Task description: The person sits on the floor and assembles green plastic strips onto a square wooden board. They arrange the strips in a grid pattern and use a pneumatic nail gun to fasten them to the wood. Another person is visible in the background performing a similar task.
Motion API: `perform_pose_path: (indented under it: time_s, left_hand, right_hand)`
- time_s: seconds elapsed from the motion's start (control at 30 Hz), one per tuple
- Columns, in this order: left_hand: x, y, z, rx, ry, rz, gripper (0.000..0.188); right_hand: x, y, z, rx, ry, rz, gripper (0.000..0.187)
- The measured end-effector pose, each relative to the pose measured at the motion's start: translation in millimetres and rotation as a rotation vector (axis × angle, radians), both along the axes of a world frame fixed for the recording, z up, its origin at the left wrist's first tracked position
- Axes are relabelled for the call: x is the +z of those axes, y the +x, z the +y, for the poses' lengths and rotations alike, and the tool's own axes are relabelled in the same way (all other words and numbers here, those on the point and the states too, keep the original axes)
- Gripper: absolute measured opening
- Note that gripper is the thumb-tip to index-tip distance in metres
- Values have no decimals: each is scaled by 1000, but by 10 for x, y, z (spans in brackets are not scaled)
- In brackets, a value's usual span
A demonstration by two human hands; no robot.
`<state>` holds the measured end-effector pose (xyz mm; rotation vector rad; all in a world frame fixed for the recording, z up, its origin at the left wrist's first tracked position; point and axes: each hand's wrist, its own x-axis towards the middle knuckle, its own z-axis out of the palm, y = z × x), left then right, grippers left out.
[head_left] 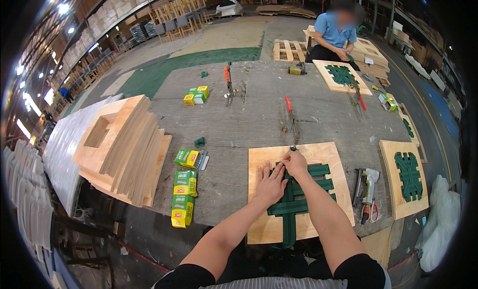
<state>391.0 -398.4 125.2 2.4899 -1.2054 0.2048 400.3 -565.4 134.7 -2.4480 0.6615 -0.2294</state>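
Note:
A square wooden frame board (pixel 336 157) lies before me, with green webbing straps (pixel 291 208) crossing over its middle. One strap hangs past the near edge. My left hand (pixel 270 184) lies with outstretched fingers on the board and the webbing. Beside it, at the far edge, my right hand (pixel 296 164) pinches the strap's far end, which its fingers partly hide. Just beyond that hand stands a red-handled toggle clamp (pixel 292 117) fixed to the table. Right of the board rest a staple gun (pixel 368 184) and red-handled scissors (pixel 371 212).
Stacked wooden frames (pixel 112 139) stand at the left, near green-and-yellow boxes (pixel 184 182) and a strip of staples (pixel 202 162). A webbed board (pixel 391 162) lies right. Across the table (pixel 199 122), a co-worker (pixel 334 37) sits by another webbed board (pixel 323 70).

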Motion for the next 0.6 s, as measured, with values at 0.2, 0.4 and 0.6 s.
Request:
perform_pose_path:
  time_s: [0.2, 0.4, 0.6]
  left_hand:
    - [23, 5, 5, 10, 19, 12, 57]
    - [69, 8, 11, 31, 100, 21, 58]
    - [86, -9, 24, 43, 172, 57, 58]
  right_hand:
    - [-38, 35, 4, -30, 33, -1, 15]
    - [-13, 13, 59, -62, 31, -51, 16]
    - [222, -374, -148, -147, 674, -217, 24]
